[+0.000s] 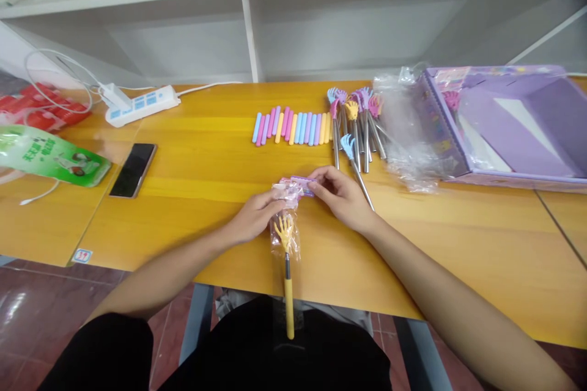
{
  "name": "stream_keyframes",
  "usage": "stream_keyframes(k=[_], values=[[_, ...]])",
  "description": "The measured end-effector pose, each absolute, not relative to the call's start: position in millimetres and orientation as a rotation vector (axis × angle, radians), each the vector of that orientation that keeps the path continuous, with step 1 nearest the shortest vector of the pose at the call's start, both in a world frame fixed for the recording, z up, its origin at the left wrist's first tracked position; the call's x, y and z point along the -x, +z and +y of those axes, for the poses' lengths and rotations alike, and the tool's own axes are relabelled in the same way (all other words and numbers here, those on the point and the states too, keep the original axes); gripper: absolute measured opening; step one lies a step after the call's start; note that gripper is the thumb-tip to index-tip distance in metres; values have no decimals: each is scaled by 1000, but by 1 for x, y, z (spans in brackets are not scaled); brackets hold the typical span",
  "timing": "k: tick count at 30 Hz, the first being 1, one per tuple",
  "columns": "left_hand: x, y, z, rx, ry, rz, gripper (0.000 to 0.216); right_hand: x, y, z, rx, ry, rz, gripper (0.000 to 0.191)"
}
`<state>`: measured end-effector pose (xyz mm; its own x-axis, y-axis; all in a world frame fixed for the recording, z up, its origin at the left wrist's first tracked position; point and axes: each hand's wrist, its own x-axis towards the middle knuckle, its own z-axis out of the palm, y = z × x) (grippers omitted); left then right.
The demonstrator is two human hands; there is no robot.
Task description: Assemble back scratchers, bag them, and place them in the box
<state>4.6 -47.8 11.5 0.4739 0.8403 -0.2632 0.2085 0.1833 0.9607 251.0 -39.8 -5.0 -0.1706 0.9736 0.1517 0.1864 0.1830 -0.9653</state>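
A yellow back scratcher [288,299] lies inside a clear plastic bag [296,247], its hand-shaped end toward the far side and its handle over the table's front edge. My left hand [257,215] is closed on the bag's upper end, beside a crumpled pinkish printed piece [287,190]. Between the thumb and fingers of my right hand [342,197] is a small purple card [303,186], which meets the pinkish piece. Whether the two are joined I cannot tell.
Beyond my hands lies a row of coloured handles [300,128]. Unbagged scratcher heads on metal rods [365,128], clear bags [408,134] and a purple box [518,180] are at the right. A phone [133,170], power strip [144,105] and green pack [55,156] lie left.
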Motion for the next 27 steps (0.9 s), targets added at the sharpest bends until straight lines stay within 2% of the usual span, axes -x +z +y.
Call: stream_keyframes(k=[7, 10, 13, 20, 24, 27], values=[[1, 15, -41, -1414, 632, 1007, 51, -248, 15, -66, 974, 836, -1443, 21], [-1, 17, -42, -1356, 660, 982, 59, -246, 18, -73, 869, 887, -1560, 10], [-4, 18, -44, -1320, 684, 951, 62, -239, 17, -74, 893, 999, -1616, 16], [-6, 18, -50, -1225, 599, 927, 73, -234, 17, -71, 965, 894, -1679, 18], [-7, 17, -50, -1332, 674, 881, 54, -238, 17, -70, 1030, 862, -1665, 23], [-8, 15, -51, -1373, 601, 844, 41, -239, 17, -69, 1066, 725, -1722, 18]])
